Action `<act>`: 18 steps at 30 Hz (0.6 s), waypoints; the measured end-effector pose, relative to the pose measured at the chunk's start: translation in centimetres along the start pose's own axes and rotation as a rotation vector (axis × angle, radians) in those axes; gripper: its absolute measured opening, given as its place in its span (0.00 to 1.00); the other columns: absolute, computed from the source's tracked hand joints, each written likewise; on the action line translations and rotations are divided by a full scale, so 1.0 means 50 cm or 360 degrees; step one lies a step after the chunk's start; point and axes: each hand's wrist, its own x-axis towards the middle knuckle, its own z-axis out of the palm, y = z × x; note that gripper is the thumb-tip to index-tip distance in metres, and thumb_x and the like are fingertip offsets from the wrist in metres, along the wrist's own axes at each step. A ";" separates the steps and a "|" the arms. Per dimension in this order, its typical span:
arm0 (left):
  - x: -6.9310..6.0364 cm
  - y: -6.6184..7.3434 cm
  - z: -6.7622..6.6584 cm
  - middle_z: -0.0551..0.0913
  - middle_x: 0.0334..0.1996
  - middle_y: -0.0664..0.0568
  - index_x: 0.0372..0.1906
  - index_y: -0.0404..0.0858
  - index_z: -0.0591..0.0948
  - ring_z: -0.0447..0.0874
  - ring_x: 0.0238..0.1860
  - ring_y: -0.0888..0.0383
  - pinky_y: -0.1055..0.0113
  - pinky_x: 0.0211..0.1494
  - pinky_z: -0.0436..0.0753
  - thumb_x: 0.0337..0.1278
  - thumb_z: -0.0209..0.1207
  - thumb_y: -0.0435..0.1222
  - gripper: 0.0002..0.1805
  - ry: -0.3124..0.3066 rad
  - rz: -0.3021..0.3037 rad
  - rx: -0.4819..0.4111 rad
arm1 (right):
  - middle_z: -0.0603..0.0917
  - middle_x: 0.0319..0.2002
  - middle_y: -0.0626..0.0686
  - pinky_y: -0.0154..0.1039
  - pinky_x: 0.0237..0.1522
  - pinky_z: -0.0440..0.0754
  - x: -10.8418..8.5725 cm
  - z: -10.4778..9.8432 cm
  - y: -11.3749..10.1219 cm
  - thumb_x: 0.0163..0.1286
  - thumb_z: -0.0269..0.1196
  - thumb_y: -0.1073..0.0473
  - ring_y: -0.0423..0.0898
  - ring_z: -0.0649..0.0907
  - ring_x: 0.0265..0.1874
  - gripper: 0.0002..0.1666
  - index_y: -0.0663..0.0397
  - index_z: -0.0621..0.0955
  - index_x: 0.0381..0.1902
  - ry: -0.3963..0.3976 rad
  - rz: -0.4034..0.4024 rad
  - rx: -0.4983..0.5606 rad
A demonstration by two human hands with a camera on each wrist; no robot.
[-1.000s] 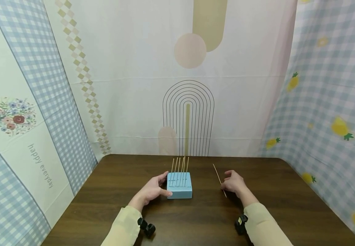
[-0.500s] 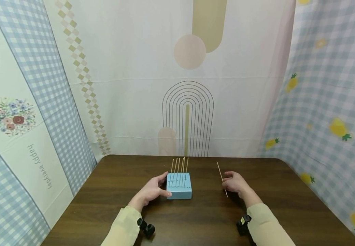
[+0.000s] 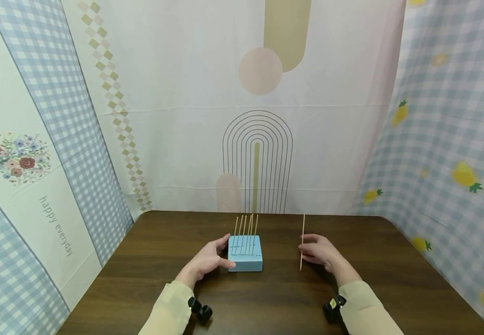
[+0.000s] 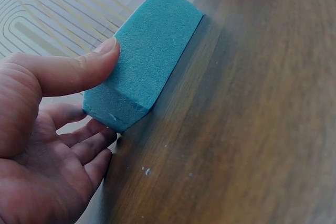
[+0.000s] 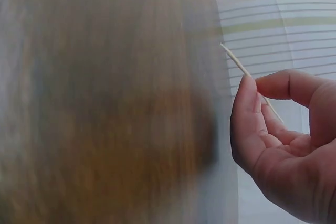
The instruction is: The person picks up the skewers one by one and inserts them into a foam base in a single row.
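A light-blue foam block (image 3: 245, 264) lies on the wooden table, with several thin bamboo skewers (image 3: 256, 228) standing upright in its top. My left hand (image 3: 205, 259) holds the block at its left side. In the left wrist view the thumb presses the front face of the block (image 4: 152, 45), with the other fingers around its left end. To the right of the block, my right hand (image 3: 320, 252) pinches one loose skewer (image 3: 303, 228), nearly upright. In the right wrist view, thumb and index finger grip this skewer (image 5: 235, 60) near its pointed end.
The dark wooden table (image 3: 275, 302) runs back to a patterned hanging cloth (image 3: 183, 153). Checked cloths hang at the left and right. Small blue crumbs (image 4: 147, 171) lie on the tabletop near the left hand. Each wrist wears a black camera.
The loose skewer has swung from leaning left to nearly upright in my right hand, whose fingers have shifted along with it. My left hand and the block have stayed put.
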 end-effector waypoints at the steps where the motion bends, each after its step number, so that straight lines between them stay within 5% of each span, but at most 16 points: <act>1: 0.000 0.000 0.000 0.66 0.78 0.31 0.83 0.30 0.61 0.61 0.80 0.34 0.38 0.80 0.60 0.48 0.79 0.28 0.57 0.0000 -0.0002 0.0000 | 0.87 0.51 0.65 0.40 0.44 0.90 -0.001 0.003 -0.001 0.78 0.61 0.68 0.47 0.88 0.44 0.32 0.73 0.67 0.75 -0.0002 -0.0004 0.0013; 18: 0.003 -0.002 0.000 0.67 0.78 0.30 0.83 0.30 0.61 0.62 0.80 0.34 0.39 0.80 0.60 0.47 0.79 0.29 0.57 -0.0007 -0.0007 0.0001 | 0.88 0.49 0.68 0.39 0.39 0.90 -0.004 0.074 -0.023 0.76 0.59 0.69 0.42 0.88 0.34 0.29 0.72 0.70 0.71 0.0022 -0.0115 0.0203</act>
